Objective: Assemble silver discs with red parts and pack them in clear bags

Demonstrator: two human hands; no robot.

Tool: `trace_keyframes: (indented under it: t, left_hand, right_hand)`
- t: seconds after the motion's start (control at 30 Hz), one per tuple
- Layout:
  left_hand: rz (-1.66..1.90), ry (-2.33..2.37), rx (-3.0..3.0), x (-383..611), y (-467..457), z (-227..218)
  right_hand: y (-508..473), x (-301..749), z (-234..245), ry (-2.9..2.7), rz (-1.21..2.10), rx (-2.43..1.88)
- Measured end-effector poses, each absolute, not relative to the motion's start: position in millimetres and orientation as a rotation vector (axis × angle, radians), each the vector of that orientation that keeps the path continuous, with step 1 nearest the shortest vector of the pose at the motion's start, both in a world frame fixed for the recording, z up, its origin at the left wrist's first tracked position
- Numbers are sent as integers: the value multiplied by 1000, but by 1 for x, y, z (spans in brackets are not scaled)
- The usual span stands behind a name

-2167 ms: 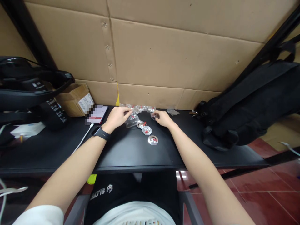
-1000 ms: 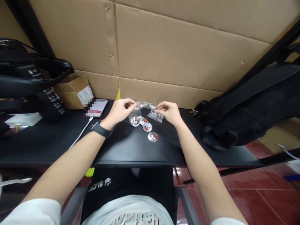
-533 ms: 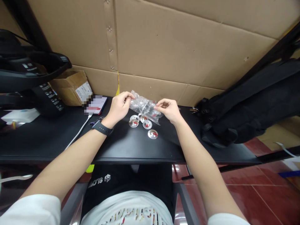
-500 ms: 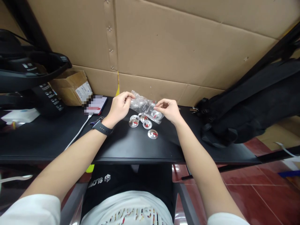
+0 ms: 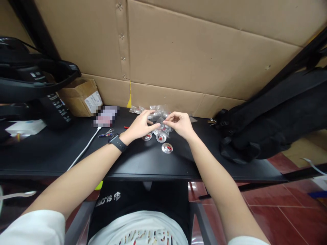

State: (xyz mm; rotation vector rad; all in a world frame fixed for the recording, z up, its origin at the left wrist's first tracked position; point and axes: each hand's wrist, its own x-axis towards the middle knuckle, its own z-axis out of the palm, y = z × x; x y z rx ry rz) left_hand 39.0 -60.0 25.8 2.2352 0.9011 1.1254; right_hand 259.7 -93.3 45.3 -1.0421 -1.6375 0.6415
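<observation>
My right hand [image 5: 180,125] pinches a clear plastic bag [image 5: 165,128] between thumb and fingertips. My left hand [image 5: 141,126] is beside the bag with thumb and fingers apart; its thumb reaches close to the bag, and I cannot tell whether it touches. Small silver discs with domed middles and red pieces, like finger cymbals, lie below the hands. One disc [image 5: 167,148] lies nearest me, another disc [image 5: 161,137] just behind it, and a third disc [image 5: 147,136] is partly under my left hand. More clear plastic bags [image 5: 158,109] lie behind the hands.
On the black table [image 5: 153,166], a phone [image 5: 104,117] with a white cable [image 5: 85,148] and a keyring [image 5: 106,134] lie left. A cardboard box [image 5: 81,98] and black bottle [image 5: 57,109] stand farther left. A black bag [image 5: 276,115] is at right; a cardboard wall [image 5: 184,58] rises behind.
My left hand has left the bag's upper left corner and moved down and right, its fingers now apart. The bag has shifted lower, revealing other plastic bags behind.
</observation>
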Motion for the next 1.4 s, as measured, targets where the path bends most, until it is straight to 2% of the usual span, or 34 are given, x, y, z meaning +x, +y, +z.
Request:
trace_keyframes:
  t: [0.33, 0.87, 1.1, 1.27, 1.4]
  left_hand:
    - [1000, 676, 2327, 46, -62, 19]
    - [1140, 914, 2287, 43, -58, 20]
    - [1103, 831, 2320, 43, -55, 17]
    - [1024, 840, 2434, 38, -47, 13]
    - [979, 834, 2549, 31, -45, 14]
  right_hand:
    - [-94, 262, 49, -1494, 623, -991]
    - [-83, 274, 41, -1568, 734, -1016]
    - [-83, 283, 41, -1682, 774, -1040]
    - [-81, 276, 41, -1650, 672, -953]
    - [-82, 268, 38, -1729, 466, -1040]
